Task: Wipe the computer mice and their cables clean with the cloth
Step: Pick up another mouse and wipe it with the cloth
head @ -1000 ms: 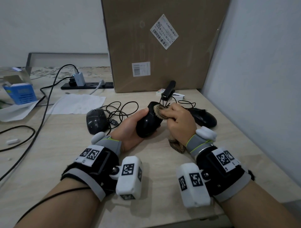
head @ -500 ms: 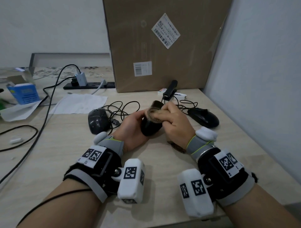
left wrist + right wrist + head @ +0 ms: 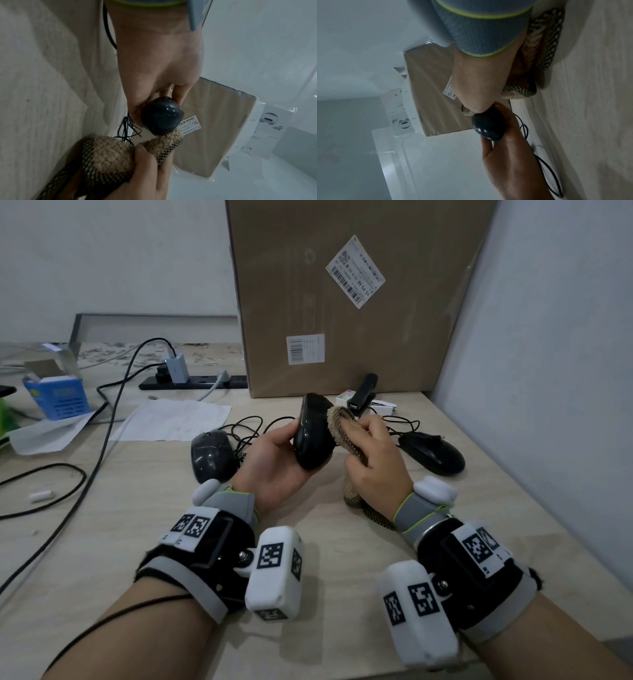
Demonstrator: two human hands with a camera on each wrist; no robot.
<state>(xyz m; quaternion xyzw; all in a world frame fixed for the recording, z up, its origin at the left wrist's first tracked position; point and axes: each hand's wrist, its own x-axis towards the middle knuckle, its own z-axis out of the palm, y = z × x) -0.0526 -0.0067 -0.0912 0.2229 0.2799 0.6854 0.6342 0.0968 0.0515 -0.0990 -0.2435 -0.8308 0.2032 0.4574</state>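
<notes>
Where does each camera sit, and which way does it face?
Head: above the desk, looking forward and down; both forearms, left hand, right hand.
Left wrist: along the left hand toward the mouse.
Right wrist: along the right hand toward the cloth.
All share the mouse, cloth and cardboard box.

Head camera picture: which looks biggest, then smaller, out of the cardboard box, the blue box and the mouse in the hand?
1. cardboard box, by far.
2. blue box and held mouse look about alike; the mouse is nearer the camera, so no ranking.
</notes>
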